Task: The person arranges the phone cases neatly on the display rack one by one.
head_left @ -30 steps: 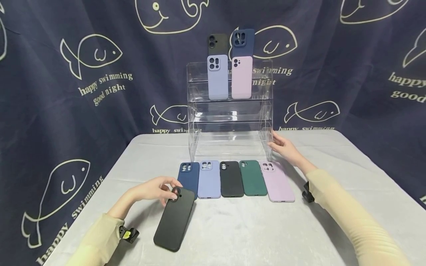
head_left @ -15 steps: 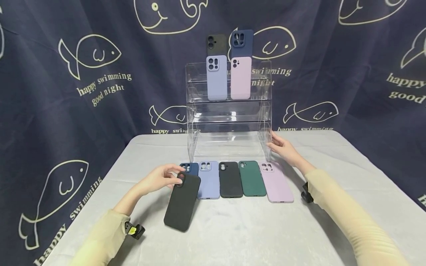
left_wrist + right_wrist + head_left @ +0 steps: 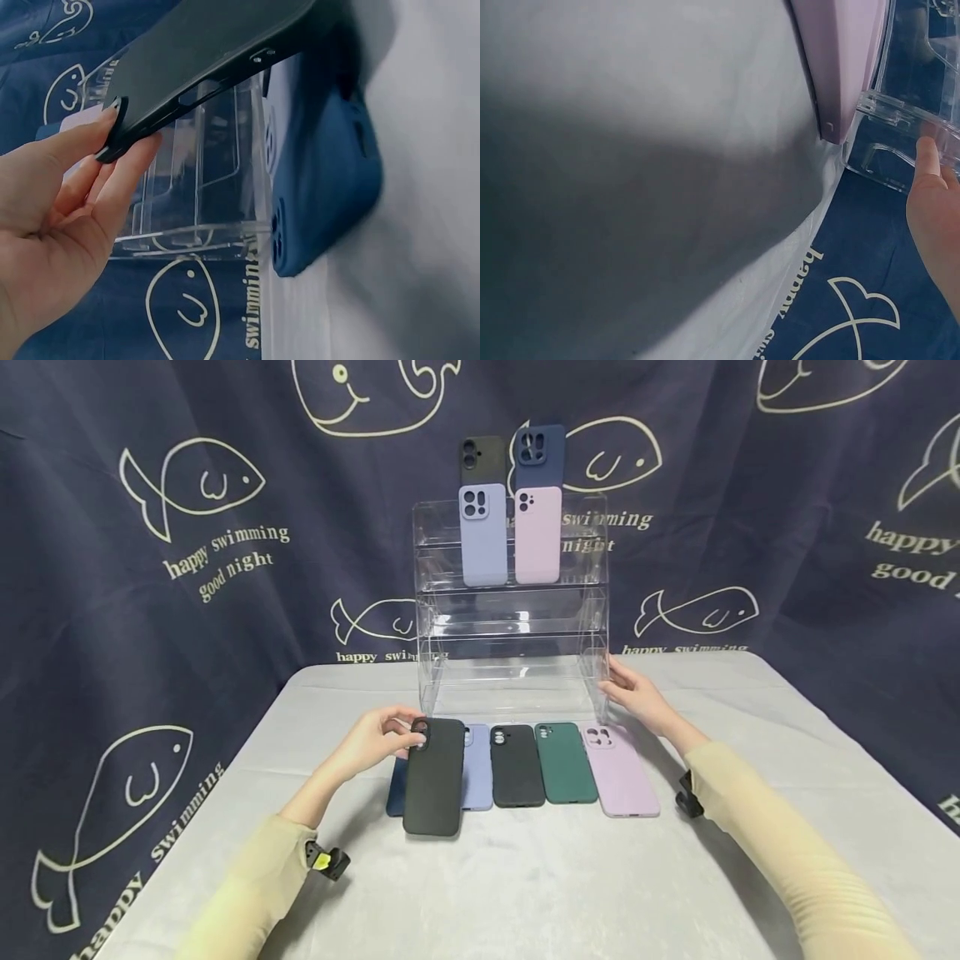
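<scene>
My left hand (image 3: 378,739) pinches a black phone case (image 3: 435,785) by its corner at the camera hole, thumb on one face and fingers behind. In the head view the case hangs in front of a dark blue phone case (image 3: 396,793) and partly covers a light blue one (image 3: 478,768). The left wrist view has the black case (image 3: 202,56) tilted over the dark blue case (image 3: 319,172). My right hand (image 3: 641,697) holds the right side of a clear stepped display stand (image 3: 517,647); its fingertips (image 3: 927,154) are against the plastic.
Right of the light blue case lie a black case (image 3: 517,766), a green case (image 3: 566,762) and a pink-purple case (image 3: 624,770) on the pale tablecloth (image 3: 570,885). Upper tiers hold black (image 3: 487,460), navy (image 3: 547,464), light blue (image 3: 483,539) and pink (image 3: 537,539) cases. A fish-print curtain (image 3: 300,610) hangs behind.
My left hand has carried the black case forward and to the right, toward the stand, turning it more upright. My right hand has kept its place at the stand's side.
</scene>
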Motion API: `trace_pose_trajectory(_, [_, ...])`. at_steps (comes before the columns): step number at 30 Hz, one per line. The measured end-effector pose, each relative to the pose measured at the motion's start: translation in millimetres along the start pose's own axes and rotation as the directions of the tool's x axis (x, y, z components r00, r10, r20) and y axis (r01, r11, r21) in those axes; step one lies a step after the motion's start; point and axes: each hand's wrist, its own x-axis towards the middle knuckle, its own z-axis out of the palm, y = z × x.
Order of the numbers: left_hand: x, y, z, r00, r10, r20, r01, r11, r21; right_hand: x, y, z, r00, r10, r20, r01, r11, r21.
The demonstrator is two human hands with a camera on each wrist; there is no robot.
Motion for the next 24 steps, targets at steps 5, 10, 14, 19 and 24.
trace_pose_trajectory(5, [13.3,7.0,2.5,0.998,0.012,-0.059,-0.012,1.000,0.012,-1.7,-1.1,0.8,1.000,0.010,0.003,-0.010,1.000,0.008])
trace_pose_trajectory(10, [28.2,16.2,2.3,0.994,0.040,-0.102,-0.041,0.999,-0.008,-1.4,-0.5,1.7,1.000,0.015,-0.001,-0.015,1.000,0.013])
trace_pose_trajectory(14, [39.9,22.9,3.1,0.990,0.059,-0.126,-0.060,0.998,-0.007,-1.3,0.7,1.4,1.000,0.018,0.002,-0.018,1.000,0.013])
trace_pose_trajectory(19, [53.2,30.8,5.6,0.982,0.064,-0.175,-0.067,0.998,-0.012,-0.7,1.1,1.2,1.000,0.018,0.006,-0.018,1.000,0.009])
trace_pose_trajectory(24, [67.0,39.4,5.7,0.975,0.098,-0.202,-0.095,0.995,0.021,0.8,0.0,2.5,1.000,0.017,0.000,-0.017,1.000,0.011])
